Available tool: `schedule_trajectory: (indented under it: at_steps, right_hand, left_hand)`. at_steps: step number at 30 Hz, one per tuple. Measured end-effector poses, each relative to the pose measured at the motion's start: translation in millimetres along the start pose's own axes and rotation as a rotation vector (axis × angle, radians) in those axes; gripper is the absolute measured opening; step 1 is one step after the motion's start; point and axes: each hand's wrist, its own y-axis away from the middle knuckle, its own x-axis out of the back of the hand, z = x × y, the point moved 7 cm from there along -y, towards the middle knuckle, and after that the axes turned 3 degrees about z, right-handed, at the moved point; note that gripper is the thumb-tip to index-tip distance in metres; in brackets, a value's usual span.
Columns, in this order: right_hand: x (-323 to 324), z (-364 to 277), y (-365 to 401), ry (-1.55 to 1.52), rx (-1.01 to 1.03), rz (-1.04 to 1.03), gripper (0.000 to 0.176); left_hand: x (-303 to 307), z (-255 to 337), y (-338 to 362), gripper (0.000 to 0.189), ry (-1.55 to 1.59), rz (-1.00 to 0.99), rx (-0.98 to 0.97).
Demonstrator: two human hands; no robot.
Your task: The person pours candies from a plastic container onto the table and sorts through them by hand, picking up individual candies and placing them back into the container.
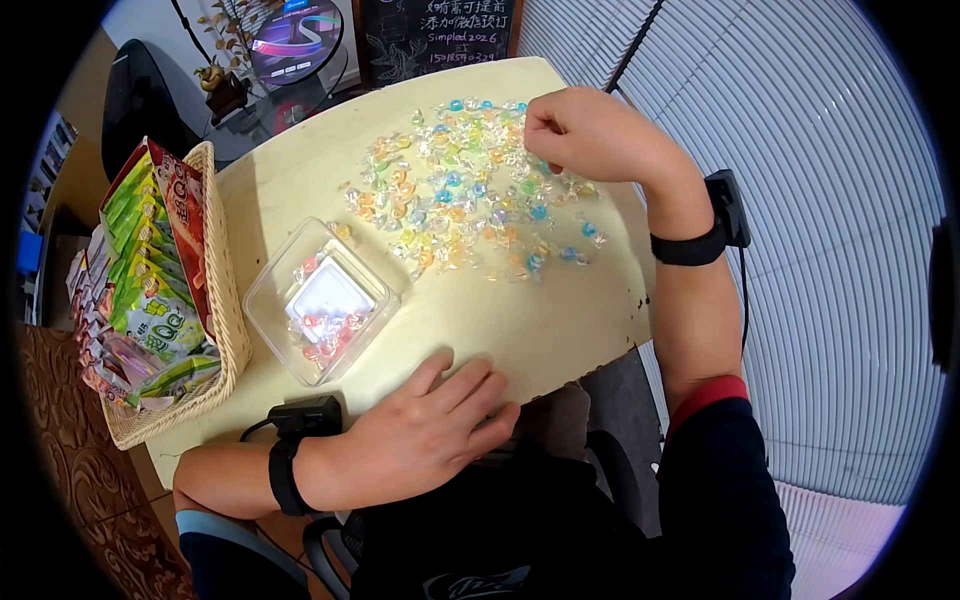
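Note:
Many small wrapped candies (455, 200) in blue, yellow, orange, green and clear wrappers are spread over the pale tabletop. At the right edge of this spread, my right hand (580, 135) is closed with its fingers curled down; what it holds, if anything, is hidden. My left hand (435, 425) rests palm down at the near table edge, its fingers apart and empty. A clear square plastic box (376, 262) stands left of the candies, with pink and red candies (335, 335) lying in it around a white square patch.
On the left, a wicker basket (228, 290) holds green and red snack packets (160, 270). A black chalkboard (440, 40) and a round glass table (290, 95) are beyond the far edge. White blinds (820, 250) hang on the right.

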Motion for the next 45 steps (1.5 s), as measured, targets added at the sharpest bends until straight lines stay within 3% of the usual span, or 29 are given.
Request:
schedule_trajectory:
  at_steps: [3, 7, 12, 19, 21, 25, 27, 31, 32, 34, 37, 45]
  right_hand:
    - [0.2, 9.6, -1.4, 0.192, -0.079, -0.047, 0.026]
    - [-9.8, 17.7, -1.0, 0.233, -0.133, -0.146, 0.028]
    - [9.6, 13.7, -1.3, 0.172, -0.105, 0.144, 0.027]
    - [-4.2, 34.9, -8.5, 0.192, -0.128, 0.079, 0.026]
    - [4.7, 28.6, -10.6, 0.182, -0.063, 0.259, 0.026]
    - [8.7, 9.9, -13.1, 0.047, -0.024, 0.329, 0.027]
    - [18.3, 5.0, -8.7, -0.034, 0.073, 0.544, 0.027]
    - [28.0, 44.3, -13.2, -0.144, 0.002, 0.736, 0.028]
    - [25.3, 60.7, -16.6, -0.143, 0.002, 0.737, 0.028]
    - [11.2, 97.3, -25.0, 0.027, -0.222, 0.573, 0.031]
    - [-0.7, 108.2, -28.2, 0.043, -0.239, 0.442, 0.034]
    - [-5.1, 101.6, -28.2, 0.098, -0.289, 0.428, 0.034]
  left_hand:
    - [-0.6, -0.1, 0.0, 0.059, -0.002, -0.001, 0.003]
    - [0.0, 0.2, -0.1, 0.058, -0.014, 0.011, 0.003]
    - [0.0, -0.1, 0.0, 0.058, -0.023, 0.012, 0.007]
    - [0.2, -0.6, -0.3, 0.058, -0.009, 0.02, 0.0]
    - [0.3, -1.0, 0.2, 0.058, -0.001, 0.023, 0.012]
    - [0.9, -0.1, 1.3, 0.057, -0.01, 0.009, 0.002]
    - [0.5, -0.1, 0.0, 0.057, -0.011, 0.022, -0.01]
    - [0.1, -0.4, 1.1, 0.058, 0.005, 0.035, -0.008]
    - [0.2, -0.6, 1.2, 0.058, 0.011, 0.038, -0.006]
    - [0.6, -0.4, 0.6, 0.058, 0.008, 0.041, -0.005]
    - [2.3, -0.5, 0.5, 0.057, 0.01, 0.048, -0.006]
    - [3.0, -0.1, 1.2, 0.056, 0.012, 0.076, -0.014]
